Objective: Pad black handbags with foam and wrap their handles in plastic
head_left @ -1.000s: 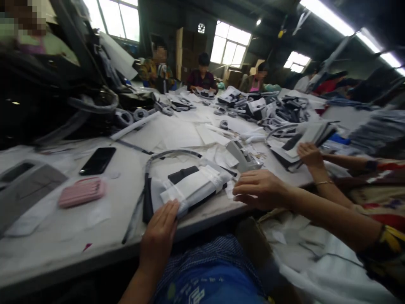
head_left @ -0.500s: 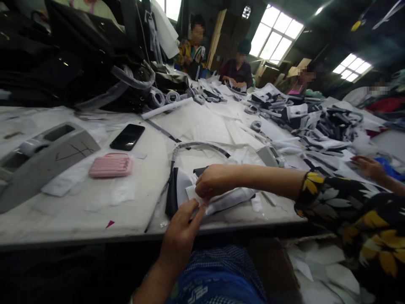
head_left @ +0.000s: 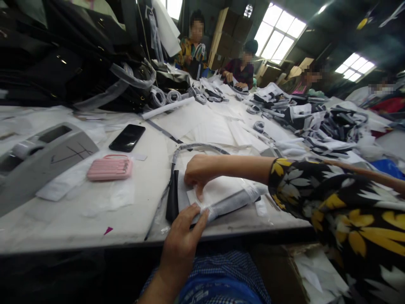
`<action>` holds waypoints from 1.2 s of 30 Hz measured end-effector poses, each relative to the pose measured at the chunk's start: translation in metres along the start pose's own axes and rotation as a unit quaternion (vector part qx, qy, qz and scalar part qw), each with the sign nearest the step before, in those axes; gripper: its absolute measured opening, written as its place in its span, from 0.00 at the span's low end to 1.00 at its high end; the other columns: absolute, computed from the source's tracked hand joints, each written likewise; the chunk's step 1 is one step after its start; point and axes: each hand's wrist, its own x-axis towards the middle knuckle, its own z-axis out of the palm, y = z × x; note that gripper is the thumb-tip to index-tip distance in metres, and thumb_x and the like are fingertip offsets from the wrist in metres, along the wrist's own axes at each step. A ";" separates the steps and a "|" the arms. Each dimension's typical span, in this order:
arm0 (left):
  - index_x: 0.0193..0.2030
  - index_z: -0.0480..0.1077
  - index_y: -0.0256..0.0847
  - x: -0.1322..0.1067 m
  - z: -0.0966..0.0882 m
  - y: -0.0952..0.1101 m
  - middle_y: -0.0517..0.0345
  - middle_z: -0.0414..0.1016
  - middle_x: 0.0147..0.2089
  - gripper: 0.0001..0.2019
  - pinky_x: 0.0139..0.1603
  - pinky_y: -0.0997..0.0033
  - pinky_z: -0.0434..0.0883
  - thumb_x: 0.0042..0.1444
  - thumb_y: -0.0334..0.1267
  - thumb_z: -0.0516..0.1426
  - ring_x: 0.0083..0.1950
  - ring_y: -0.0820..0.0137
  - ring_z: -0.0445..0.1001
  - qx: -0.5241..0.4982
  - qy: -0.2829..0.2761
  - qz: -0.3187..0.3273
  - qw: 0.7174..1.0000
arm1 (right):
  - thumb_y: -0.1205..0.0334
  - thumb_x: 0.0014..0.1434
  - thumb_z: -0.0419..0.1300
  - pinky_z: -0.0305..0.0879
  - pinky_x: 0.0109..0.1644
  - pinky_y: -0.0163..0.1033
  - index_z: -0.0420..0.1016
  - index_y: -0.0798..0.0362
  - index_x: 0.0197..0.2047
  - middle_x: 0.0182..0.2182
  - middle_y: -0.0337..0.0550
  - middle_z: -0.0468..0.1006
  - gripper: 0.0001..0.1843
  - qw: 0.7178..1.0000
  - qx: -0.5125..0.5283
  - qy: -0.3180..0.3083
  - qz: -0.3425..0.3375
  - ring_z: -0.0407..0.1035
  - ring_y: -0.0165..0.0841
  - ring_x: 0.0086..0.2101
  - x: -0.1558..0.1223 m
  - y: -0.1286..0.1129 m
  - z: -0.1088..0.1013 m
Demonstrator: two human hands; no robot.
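Wrapped bag [head_left: 172, 199] lies flat at the near edge of the bench [head_left: 136, 223], mid-scene, handle [head_left: 202, 146] arched out on the far side. White paper [head_left: 229, 185] covers most of its top; dark panel shows at the left end.

Left hand [head_left: 186, 226]: on the bag's near edge, fingers and thumb spread, fingertips resting on the white wrap, no closed grip. Right hand [head_left: 202, 171]: reaching over from the right, fingers curled, thumb pointing down onto the paper. Can't tell if it's pinching anything; the fingers hide it.

In the way: right forearm and floral sleeve [head_left: 316, 194] cross over the far part of the bag and hide some of it, plus most of a grey block [head_left: 270, 153] just beyond. Another person's forearm [head_left: 367, 171] shows past the sleeve, far right.

Left of the bag, all well apart from it: pink case [head_left: 110, 169], black phone [head_left: 127, 138] beyond it, grey tape dispenser [head_left: 69, 150] further left, purple scrap [head_left: 108, 231] near the edge.

Far side: loose white sheets [head_left: 211, 126] behind the handle, white roll [head_left: 167, 108] and wrapped coils [head_left: 158, 97] far left-centre, black bags [head_left: 47, 59] heaped far left. Big heap of wrapped parts [head_left: 316, 120] far right. Two people sit beyond, at the far end, cardboard boxes [head_left: 226, 38] behind them.
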 end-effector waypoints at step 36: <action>0.65 0.66 0.49 0.017 -0.032 -0.015 0.56 0.69 0.66 0.23 0.62 0.64 0.71 0.62 0.34 0.55 0.65 0.62 0.69 -0.023 -0.065 0.063 0.996 | 0.51 0.66 0.58 0.56 0.64 0.43 0.75 0.49 0.58 0.59 0.49 0.74 0.21 0.800 0.236 0.344 0.432 0.63 0.44 0.61 -0.130 -0.030 0.088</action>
